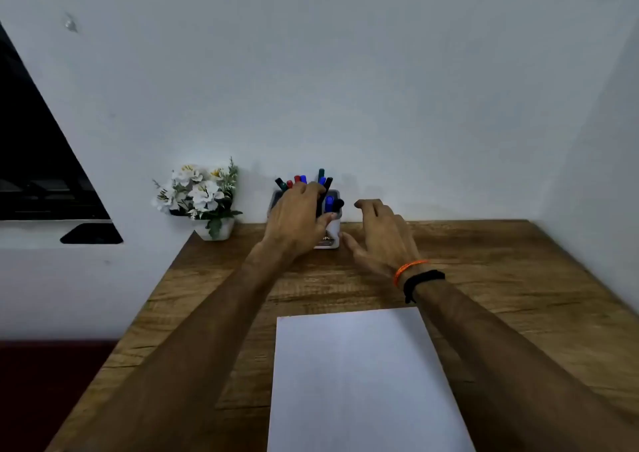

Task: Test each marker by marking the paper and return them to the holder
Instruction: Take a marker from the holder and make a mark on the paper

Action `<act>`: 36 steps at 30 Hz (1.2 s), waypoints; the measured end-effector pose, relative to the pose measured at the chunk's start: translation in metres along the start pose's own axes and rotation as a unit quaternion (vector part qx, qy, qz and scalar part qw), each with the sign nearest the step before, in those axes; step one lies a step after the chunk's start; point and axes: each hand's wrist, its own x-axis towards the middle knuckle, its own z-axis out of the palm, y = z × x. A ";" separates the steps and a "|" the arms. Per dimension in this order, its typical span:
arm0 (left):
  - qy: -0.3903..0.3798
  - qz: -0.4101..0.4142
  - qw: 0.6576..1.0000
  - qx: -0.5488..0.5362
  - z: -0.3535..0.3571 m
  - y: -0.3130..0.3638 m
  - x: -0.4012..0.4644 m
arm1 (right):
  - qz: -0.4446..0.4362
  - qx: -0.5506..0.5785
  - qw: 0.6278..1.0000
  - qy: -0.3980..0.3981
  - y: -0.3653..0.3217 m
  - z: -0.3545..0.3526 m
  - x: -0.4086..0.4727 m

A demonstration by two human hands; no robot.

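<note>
A white and grey marker holder [332,235] stands at the table's far edge against the wall. Several capped markers [321,179] in black, red, blue and green stick up out of it. My left hand [295,218] lies over the holder's left side, fingers up by the marker caps and thumb pressed on its front. My right hand [382,235] hovers just right of the holder, fingers spread, thumb close to its base and holding nothing. A blank white sheet of paper [363,379] lies on the table near me, between my forearms.
The wooden table [501,278] runs to the wall and into a corner on the right. A small white pot of artificial white flowers [202,197] stands at its far left corner. A dark window [38,161] is at the left.
</note>
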 end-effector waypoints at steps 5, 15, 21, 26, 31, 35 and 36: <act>0.033 0.002 0.999 -0.022 0.010 0.000 0.015 | -0.004 0.005 1.000 0.030 0.005 0.009 0.001; 0.095 0.011 0.993 -0.069 -0.018 0.023 0.023 | 0.016 0.093 0.988 0.119 -0.009 -0.004 -0.007; 0.176 0.003 0.974 -0.140 -0.060 0.036 0.001 | 0.046 0.206 0.964 0.163 -0.032 -0.022 -0.026; 0.214 -0.067 0.924 -0.310 -0.079 0.043 -0.041 | 0.096 0.455 0.883 0.069 -0.056 -0.036 -0.049; 0.157 -0.156 0.809 -0.545 -0.073 0.040 -0.096 | 0.179 0.722 0.669 -0.005 -0.068 -0.040 -0.071; 0.081 -0.182 0.780 -0.593 -0.053 0.023 -0.127 | 0.177 0.744 0.644 -0.003 -0.069 -0.029 -0.083; 0.061 -0.173 0.789 -0.586 -0.049 0.018 -0.131 | 0.170 0.737 0.655 0.000 -0.068 -0.028 -0.085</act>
